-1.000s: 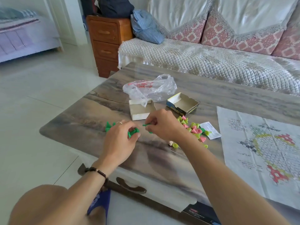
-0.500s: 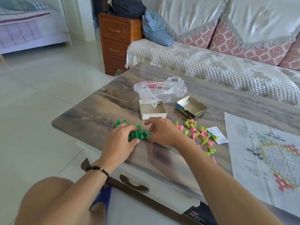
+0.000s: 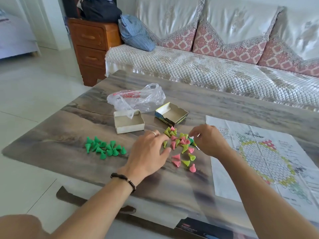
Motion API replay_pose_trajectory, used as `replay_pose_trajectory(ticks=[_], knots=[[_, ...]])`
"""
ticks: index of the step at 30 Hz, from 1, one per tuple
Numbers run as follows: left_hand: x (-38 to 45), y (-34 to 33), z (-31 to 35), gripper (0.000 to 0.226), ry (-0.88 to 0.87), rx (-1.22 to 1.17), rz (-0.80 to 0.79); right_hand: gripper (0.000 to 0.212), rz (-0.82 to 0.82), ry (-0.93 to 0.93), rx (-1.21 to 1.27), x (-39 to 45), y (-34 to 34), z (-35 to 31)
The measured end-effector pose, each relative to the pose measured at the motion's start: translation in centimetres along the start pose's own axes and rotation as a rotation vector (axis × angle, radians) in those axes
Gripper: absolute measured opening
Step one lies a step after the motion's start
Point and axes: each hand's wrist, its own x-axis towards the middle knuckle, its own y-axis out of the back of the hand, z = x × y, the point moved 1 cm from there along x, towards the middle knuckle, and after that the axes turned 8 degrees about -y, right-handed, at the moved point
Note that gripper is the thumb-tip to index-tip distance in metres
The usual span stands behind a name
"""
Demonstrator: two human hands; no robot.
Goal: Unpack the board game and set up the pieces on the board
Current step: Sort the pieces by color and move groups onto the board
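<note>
A paper game board (image 3: 259,152) with a hexagon grid lies flat on the right of the table. A heap of dark green cone pieces (image 3: 105,148) sits on the left. Pink and yellow-green cone pieces (image 3: 181,149) lie scattered in the middle. My left hand (image 3: 148,152) rests on the table with straight fingers touching the left edge of that mixed heap. My right hand (image 3: 208,140) is curled over the heap's right side, its fingertips pinching a dark green piece (image 3: 191,140).
An empty white box tray (image 3: 128,121) and its printed lid (image 3: 170,114) stand behind the pieces, with a crumpled plastic bag (image 3: 136,99) beyond. A small paper slip lies under my right hand. A sofa (image 3: 207,71) runs behind the table, and a wooden cabinet (image 3: 93,49) stands to its left.
Both hands left the dark green heap and moved right to the mixed pink and yellow-green pieces. The green heap now lies alone on the left.
</note>
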Motion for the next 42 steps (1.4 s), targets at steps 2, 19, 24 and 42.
replay_pose_trajectory(ticks=[2,19,24,42], knots=[[0.7,-1.4,0.7,0.033,-0.032,-0.008,-0.046,0.032,-0.106,0.047,-0.077,0.3,-0.2,1.1],[-1.0,-3.7,0.4,0.058,-0.147,0.02,-0.072,0.016,0.145,0.065,0.162,1.2,-0.5,0.0],[-5.1,-1.0,-1.0,0.045,-0.046,0.006,-0.045,0.009,0.007,0.196,0.29,1.7,-1.3,-7.2],[-8.5,2.3,-4.2,0.04,0.056,0.126,0.011,0.016,0.025,0.186,0.279,0.7,-3.5,-9.5]])
